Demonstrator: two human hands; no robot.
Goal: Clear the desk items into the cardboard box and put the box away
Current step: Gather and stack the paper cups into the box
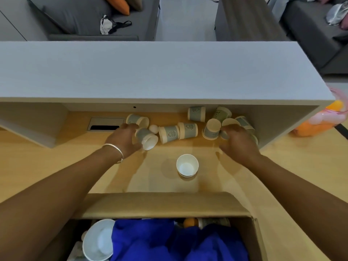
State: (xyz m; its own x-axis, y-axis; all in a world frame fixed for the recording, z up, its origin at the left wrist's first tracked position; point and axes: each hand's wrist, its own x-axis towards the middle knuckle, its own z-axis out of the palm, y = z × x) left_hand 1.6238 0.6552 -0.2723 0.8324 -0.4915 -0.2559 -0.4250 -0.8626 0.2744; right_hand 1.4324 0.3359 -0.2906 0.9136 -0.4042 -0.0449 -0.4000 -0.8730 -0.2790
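- Left hand (126,138): arm extended forward, bangle at the wrist, fingers curled.
- Right hand (238,140): arm extended forward, palm down, fingers bent.

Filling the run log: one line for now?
left hand: grips tipped cup | right hand: on cups | upright cup: untouched

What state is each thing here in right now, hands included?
Left hand: gripping a tipped paper cup.
Right hand: fingers curled on a cup in the pile.
Lone cup: upright, empty.
Scattered cups: lying on their sides.
Cardboard box: open, partly filled.
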